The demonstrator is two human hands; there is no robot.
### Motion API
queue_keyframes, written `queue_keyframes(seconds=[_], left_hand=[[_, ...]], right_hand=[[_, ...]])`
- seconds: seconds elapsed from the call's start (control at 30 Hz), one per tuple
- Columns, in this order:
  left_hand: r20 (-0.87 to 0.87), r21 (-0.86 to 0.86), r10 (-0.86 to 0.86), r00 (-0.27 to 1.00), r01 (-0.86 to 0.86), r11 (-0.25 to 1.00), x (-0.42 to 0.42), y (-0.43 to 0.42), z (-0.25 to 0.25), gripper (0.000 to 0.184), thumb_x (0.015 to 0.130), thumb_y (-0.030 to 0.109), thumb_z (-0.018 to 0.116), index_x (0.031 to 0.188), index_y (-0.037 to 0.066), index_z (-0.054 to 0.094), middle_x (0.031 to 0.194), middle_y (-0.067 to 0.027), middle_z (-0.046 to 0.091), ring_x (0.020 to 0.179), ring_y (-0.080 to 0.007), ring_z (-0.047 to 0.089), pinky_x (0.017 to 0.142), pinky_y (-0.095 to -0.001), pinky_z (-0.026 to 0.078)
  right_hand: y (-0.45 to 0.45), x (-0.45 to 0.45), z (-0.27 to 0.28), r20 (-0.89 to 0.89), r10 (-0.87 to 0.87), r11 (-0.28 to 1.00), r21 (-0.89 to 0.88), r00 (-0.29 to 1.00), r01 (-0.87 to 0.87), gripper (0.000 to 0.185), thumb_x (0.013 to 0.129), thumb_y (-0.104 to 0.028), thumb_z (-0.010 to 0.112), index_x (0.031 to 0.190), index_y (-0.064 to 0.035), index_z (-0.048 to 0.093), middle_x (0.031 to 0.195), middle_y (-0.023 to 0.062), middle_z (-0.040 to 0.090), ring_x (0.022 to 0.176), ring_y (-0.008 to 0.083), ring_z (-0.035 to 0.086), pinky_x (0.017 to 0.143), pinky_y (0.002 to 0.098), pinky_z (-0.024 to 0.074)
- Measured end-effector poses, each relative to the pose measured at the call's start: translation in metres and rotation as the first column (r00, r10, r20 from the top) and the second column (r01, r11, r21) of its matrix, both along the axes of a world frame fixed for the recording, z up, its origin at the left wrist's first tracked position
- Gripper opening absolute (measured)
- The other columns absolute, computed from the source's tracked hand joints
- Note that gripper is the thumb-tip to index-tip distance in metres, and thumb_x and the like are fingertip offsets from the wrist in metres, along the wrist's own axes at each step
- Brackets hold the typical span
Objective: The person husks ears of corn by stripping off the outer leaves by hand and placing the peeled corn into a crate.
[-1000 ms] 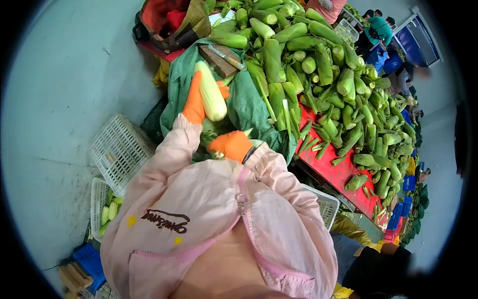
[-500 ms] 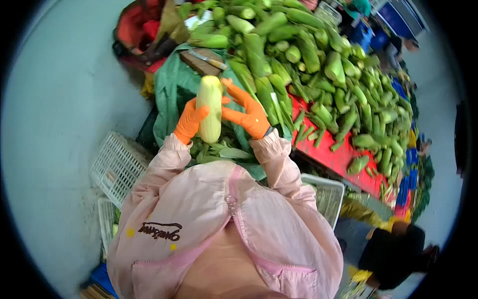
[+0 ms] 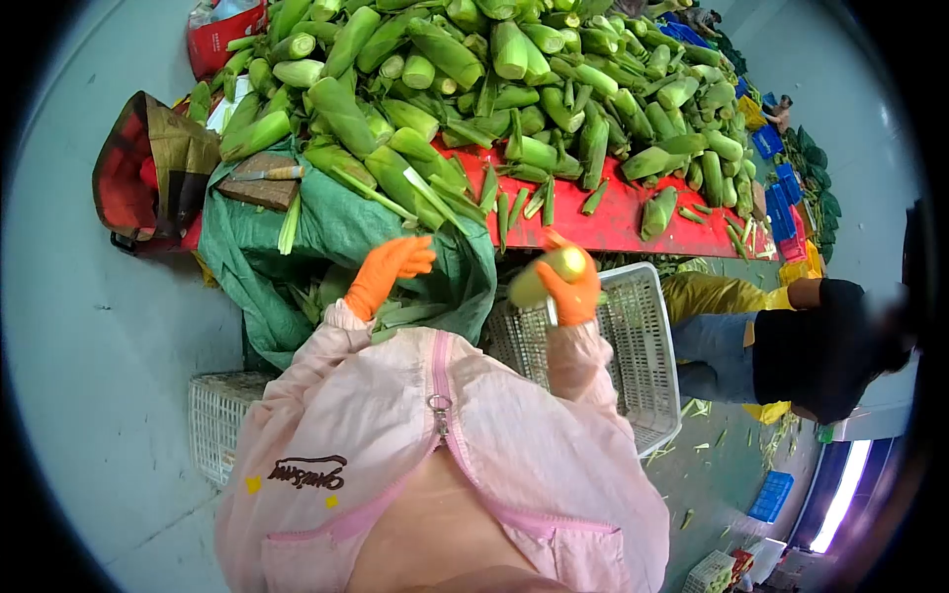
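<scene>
My right hand, in an orange glove, grips a pale husked ear of corn over the near side of a white plastic crate. The cob's cut end faces up and away from me. My left hand, gloved in the same orange, holds nothing; its fingers stretch toward the right above a green sack with loose husks inside. Beyond both hands, a big heap of green unhusked corn covers much of a red table.
A knife lies on a wooden block at the sack's far edge. Left of it stands an open red-lined bag. Another white crate is at my left. A person in black stands at the right, among scattered husks.
The corn ear has moved from between both hands to the right, over the crate, in my right hand alone. My left hand has let go. The camera view has turned right.
</scene>
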State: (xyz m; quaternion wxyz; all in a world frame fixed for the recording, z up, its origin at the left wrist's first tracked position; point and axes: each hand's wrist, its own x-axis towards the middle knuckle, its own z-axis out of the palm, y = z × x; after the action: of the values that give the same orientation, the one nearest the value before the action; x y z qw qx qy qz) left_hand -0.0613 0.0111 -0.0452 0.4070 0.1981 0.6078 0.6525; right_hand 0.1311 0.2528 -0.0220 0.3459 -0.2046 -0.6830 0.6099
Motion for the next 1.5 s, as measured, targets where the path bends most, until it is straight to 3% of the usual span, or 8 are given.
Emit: queue_keyframes(seconds=[0.23, 0.47, 0.8, 0.93, 1.0, 1.1, 1.37, 1.5], left_hand=[[0.111, -0.194, 0.210, 0.971, -0.186, 0.963, 0.006, -0.013, -0.016, 0.038, 0.092, 0.040, 0.058, 0.112, 0.009, 0.066, 0.103, -0.0081, 0.071, 0.087, -0.0156, 0.068, 0.077, -0.0258, 0.047], [0.043, -0.197, 0.383, 0.923, -0.368, 0.909, 0.025, -0.036, -0.021, 0.040, 0.095, 0.038, 0.053, 0.119, 0.008, 0.064, 0.108, -0.0103, 0.069, 0.091, -0.0171, 0.066, 0.081, -0.0276, 0.047], [0.134, -0.345, 0.675, 0.725, -0.605, 0.718, 0.073, -0.088, -0.046, 0.043, 0.093, 0.040, 0.054, 0.119, 0.006, 0.064, 0.108, -0.0105, 0.069, 0.090, -0.0171, 0.065, 0.080, -0.0285, 0.046], [0.155, -0.334, 0.711, 0.686, -0.641, 0.691, 0.075, -0.095, -0.050, 0.040, 0.094, 0.037, 0.056, 0.118, 0.006, 0.064, 0.106, -0.0091, 0.070, 0.090, -0.0165, 0.065, 0.079, -0.0292, 0.047], [0.111, -0.292, 0.712, 0.693, -0.663, 0.690, 0.067, -0.101, -0.051, 0.040, 0.093, 0.035, 0.058, 0.118, 0.005, 0.064, 0.106, -0.0091, 0.069, 0.090, -0.0165, 0.066, 0.080, -0.0302, 0.048], [-0.545, -0.135, 0.510, 0.665, -0.670, 0.729, 0.025, -0.089, -0.036, 0.046, 0.088, 0.031, 0.065, 0.127, 0.006, 0.059, 0.116, -0.0107, 0.066, 0.103, -0.0237, 0.064, 0.090, -0.0358, 0.047], [-0.925, -0.167, -0.286, -0.252, -0.407, 0.898, -0.025, 0.033, 0.122, 0.089, 0.066, 0.024, 0.081, 0.144, 0.010, 0.039, 0.130, -0.0123, 0.058, 0.121, -0.0355, 0.053, 0.103, -0.0421, 0.040], [-0.934, 0.007, 0.143, 0.329, -0.381, 0.924, -0.027, 0.002, 0.091, 0.085, 0.064, 0.021, 0.086, 0.138, 0.008, 0.046, 0.123, -0.0103, 0.062, 0.111, -0.0275, 0.061, 0.092, -0.0348, 0.049]], right_hand=[[0.118, 0.115, -0.084, 0.710, -0.469, 0.880, 0.421, 0.525, 0.217, 0.039, 0.079, -0.028, 0.074, 0.111, -0.0062, 0.068, 0.101, 0.0136, 0.069, 0.095, 0.0196, 0.066, 0.084, 0.0308, 0.0505], [0.117, -0.103, -0.085, 0.309, 0.160, 0.963, 0.159, 0.937, -0.217, 0.037, 0.087, -0.026, 0.066, 0.120, -0.0072, 0.065, 0.105, 0.0111, 0.070, 0.097, 0.0193, 0.067, 0.085, 0.0312, 0.0509], [0.044, -0.284, -0.065, 0.882, 0.068, 0.663, 0.310, 0.467, -0.682, 0.079, 0.071, -0.064, 0.065, 0.122, -0.0040, 0.061, 0.111, 0.0220, 0.067, 0.105, 0.0355, 0.063, 0.092, 0.0410, 0.0473], [0.066, -0.291, -0.081, 0.746, 0.317, 0.765, 0.164, 0.585, -0.623, 0.062, 0.068, -0.048, 0.080, 0.107, -0.0010, 0.069, 0.095, 0.0143, 0.071, 0.085, 0.0243, 0.069, 0.076, 0.0347, 0.0537], [0.071, -0.280, -0.066, 0.391, 0.703, 0.695, -0.554, 0.594, -0.459, 0.056, 0.070, -0.042, 0.081, 0.100, 0.0040, 0.070, 0.090, 0.0134, 0.072, 0.073, 0.0257, 0.068, 0.067, 0.0365, 0.0534], [0.070, -0.249, -0.009, 0.355, 0.705, 0.694, -0.523, 0.614, -0.495, 0.047, 0.073, -0.036, 0.082, 0.097, 0.0027, 0.071, 0.079, 0.0089, 0.070, 0.058, 0.0178, 0.063, 0.052, 0.0310, 0.0482], [-0.006, -0.183, 0.059, 0.134, 0.864, 0.492, -0.427, 0.485, -0.759, 0.055, 0.087, -0.030, 0.070, 0.124, 0.0083, 0.057, 0.113, 0.0148, 0.065, 0.101, 0.0200, 0.063, 0.087, 0.0293, 0.0486], [-0.046, -0.151, 0.063, -0.219, 0.709, 0.525, -0.471, 0.671, -0.709, 0.042, 0.090, -0.021, 0.065, 0.123, 0.0040, 0.059, 0.108, 0.0112, 0.068, 0.099, 0.0177, 0.063, 0.087, 0.0300, 0.0483]])
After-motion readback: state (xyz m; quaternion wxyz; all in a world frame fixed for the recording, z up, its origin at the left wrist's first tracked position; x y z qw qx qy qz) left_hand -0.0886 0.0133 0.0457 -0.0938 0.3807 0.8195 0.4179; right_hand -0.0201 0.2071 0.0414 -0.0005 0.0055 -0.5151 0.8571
